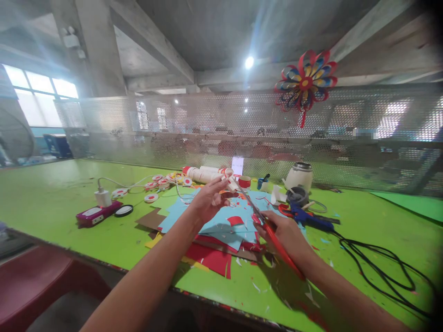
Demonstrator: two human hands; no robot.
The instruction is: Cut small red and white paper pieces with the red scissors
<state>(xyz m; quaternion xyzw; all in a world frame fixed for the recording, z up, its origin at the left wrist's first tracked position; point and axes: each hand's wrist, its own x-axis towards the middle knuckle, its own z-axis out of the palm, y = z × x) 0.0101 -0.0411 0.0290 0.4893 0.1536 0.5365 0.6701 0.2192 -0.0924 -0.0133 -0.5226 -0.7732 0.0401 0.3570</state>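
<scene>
Left hand (210, 198) pinches a small white piece (231, 185); right hand (285, 230) grips red-handled scissors (281, 249)

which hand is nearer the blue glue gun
Right. The right hand, holding scissors, is just left of the glue gun in the picture; the left hand is farther left.

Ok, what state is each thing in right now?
Left hand: pinching a small white piece
Right hand: gripping scissors
Scissors: open or shut unclear
Phone: upright, screen lit
White charger: plugged into purple power strip
Glue gun: lying down
Ceiling light: on
</scene>
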